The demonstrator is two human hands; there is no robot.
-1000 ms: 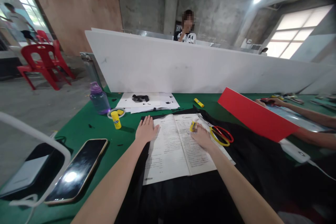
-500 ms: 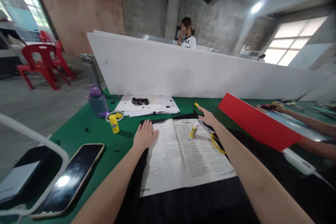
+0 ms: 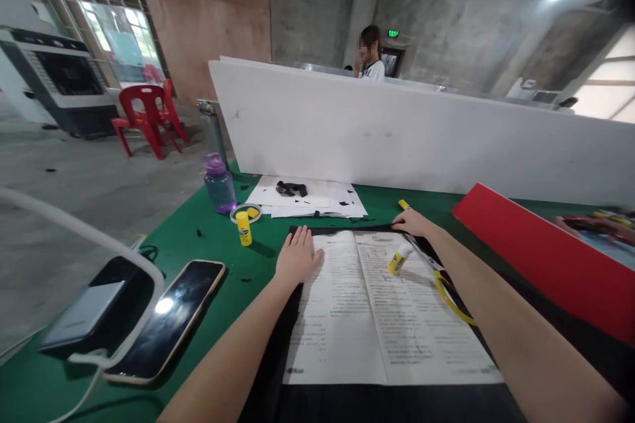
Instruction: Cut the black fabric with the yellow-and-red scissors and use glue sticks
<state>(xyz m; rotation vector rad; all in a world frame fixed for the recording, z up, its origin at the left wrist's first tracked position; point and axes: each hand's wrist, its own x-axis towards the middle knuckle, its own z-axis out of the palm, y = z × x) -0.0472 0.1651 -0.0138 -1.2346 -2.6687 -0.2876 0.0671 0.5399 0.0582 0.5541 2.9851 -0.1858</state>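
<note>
An open book (image 3: 342, 317) with printed pages lies on a sheet of black paper (image 3: 397, 403), whose dark edge shows past the pages. My left hand (image 3: 296, 256) rests flat at the book's upper left corner, fingers stretched over the page edge and black paper. At the upper right, my right hand (image 3: 413, 223) has its fingers closed on the far edge of the black paper. A glue stick (image 3: 398, 260) with a white cap is on the right page. Yellow-handled scissors (image 3: 452, 301) lie at the right page's edge, partly hidden under my right forearm.
Left on the green table (image 3: 225, 317) are a phone (image 3: 171, 320), a power bank (image 3: 86, 314), another glue stick (image 3: 243, 229), a tape roll (image 3: 240, 209) and a purple bottle (image 3: 219, 186). White sheets (image 3: 315, 197) lie behind. A red board (image 3: 540, 254) and white partition (image 3: 397, 132) stand beyond.
My right hand has brought the raised black paper edge down along the book's top. My left hand stays flat on the corner. The view has turned left.
</note>
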